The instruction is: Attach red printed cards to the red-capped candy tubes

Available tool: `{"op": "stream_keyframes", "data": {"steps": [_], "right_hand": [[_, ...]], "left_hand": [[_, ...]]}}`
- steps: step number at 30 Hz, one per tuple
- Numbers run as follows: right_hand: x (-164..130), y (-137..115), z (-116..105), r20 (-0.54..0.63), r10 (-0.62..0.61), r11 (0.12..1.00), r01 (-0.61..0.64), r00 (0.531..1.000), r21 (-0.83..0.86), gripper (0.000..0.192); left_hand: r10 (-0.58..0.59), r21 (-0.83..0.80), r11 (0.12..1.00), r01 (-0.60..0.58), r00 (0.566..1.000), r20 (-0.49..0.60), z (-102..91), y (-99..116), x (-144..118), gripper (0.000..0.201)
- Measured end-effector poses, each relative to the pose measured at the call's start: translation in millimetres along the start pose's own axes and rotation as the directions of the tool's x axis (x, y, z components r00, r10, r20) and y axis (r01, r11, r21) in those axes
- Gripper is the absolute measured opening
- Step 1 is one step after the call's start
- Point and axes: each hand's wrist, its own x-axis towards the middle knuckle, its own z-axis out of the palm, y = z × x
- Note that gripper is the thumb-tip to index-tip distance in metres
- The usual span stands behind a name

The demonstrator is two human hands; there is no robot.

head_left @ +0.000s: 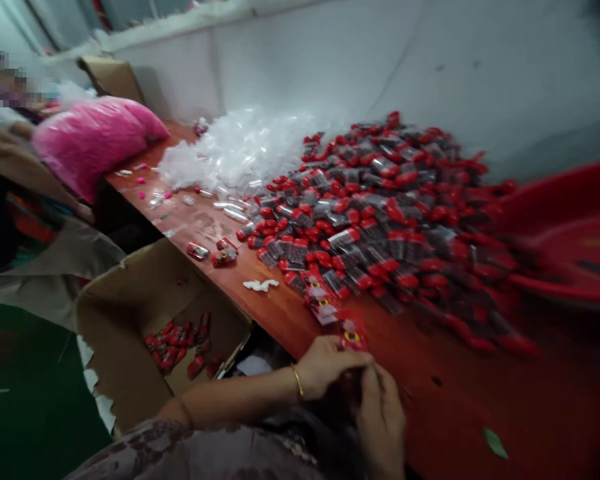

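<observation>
At the near table edge, my left hand (pixel 323 367), with a gold bangle at the wrist, is closed with thumb and fingers pinched together. A small red printed label (pixel 353 332) with a yellow and black figure sticks out beyond its fingers. My right hand (pixel 383 410) is closed close against the left thumb, and what its fingers hold is hidden and blurred. Similar red printed labels (pixel 321 299) lie just beyond my hands. Past them is a large pile of clear small tubes (pixel 365 227) with red caps and dark contents.
Left below the table, a cardboard box (pixel 115 300) holds several red packets (pixel 175 343). Clear empty tubes (pixel 250 143) and a pink bag (pixel 95 140) lie farther along the red table (pixel 280 320). A red basin (pixel 575 233) stands right. Another person (pixel 5 120) is at far left.
</observation>
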Motion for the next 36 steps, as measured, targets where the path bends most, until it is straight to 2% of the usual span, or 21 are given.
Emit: {"op": "stream_keyframes", "data": {"steps": [2, 6, 12, 16, 19, 23, 25, 28, 33, 36], "right_hand": [[-5.0, -2.7, 4.3, 0.083, -0.020, 0.998, 0.016, 0.996, 0.052, 0.045], [-14.9, -1.3, 9.9, 0.078, -0.089, 0.995, 0.085, 0.993, 0.053, 0.034], [-31.3, -13.6, 7.9, 0.062, 0.004, 0.972, -0.019, 0.998, 0.236, 0.035], [-36.1, -20.0, 0.4, 0.114, 0.022, 0.959, -0.053, 0.993, 0.278, 0.035], [-38.8, -18.9, -2.6, 0.070, -0.001, 0.960, -0.019, 0.998, 0.278, 0.035], [-42.7, -16.4, -3.0, -0.042, -0.053, 0.961, 0.062, 0.998, 0.269, 0.035], [-44.5, -16.0, -3.9, -0.006, -0.037, 0.959, 0.037, 0.999, 0.280, 0.035], [-46.7, -16.0, -5.3, 0.093, -0.039, 0.957, 0.011, 0.995, 0.289, 0.037], [-50.0, -16.7, -3.8, 0.083, -0.191, 0.941, 0.159, 0.978, 0.299, 0.039], [-53.0, -14.0, -5.7, 0.173, -0.143, 0.921, 0.067, 0.974, 0.384, 0.041]], "left_hand": [[0.003, -0.019, 1.000, -0.003, 1.000, 0.009, -0.4, 1.9, -1.5, 0.057], [0.059, 0.014, 0.998, -0.059, 0.998, 0.020, 0.7, 4.1, -2.4, 0.043], [0.047, 0.164, 0.984, -0.072, 0.988, 0.150, 4.9, -0.7, -16.2, 0.041], [0.183, 0.096, 0.976, -0.196, 0.974, 0.133, 5.1, -9.8, -24.3, 0.042], [0.222, 0.120, 0.963, -0.241, 0.963, 0.149, 2.6, -20.9, -28.4, 0.038], [0.184, 0.201, 0.956, -0.214, 0.970, 0.158, -0.5, -32.3, -34.8, 0.038], [0.171, 0.174, 0.964, -0.199, 0.972, 0.164, 0.3, -31.6, -37.1, 0.039], [0.216, 0.102, 0.968, -0.230, 0.967, 0.138, 5.5, -24.3, -38.4, 0.035], [0.189, 0.122, 0.972, -0.202, 0.976, 0.110, 13.6, -14.4, -40.5, 0.025], [0.131, 0.158, 0.976, -0.148, 0.985, 0.108, 13.9, -11.9, -43.4, 0.023]]}}
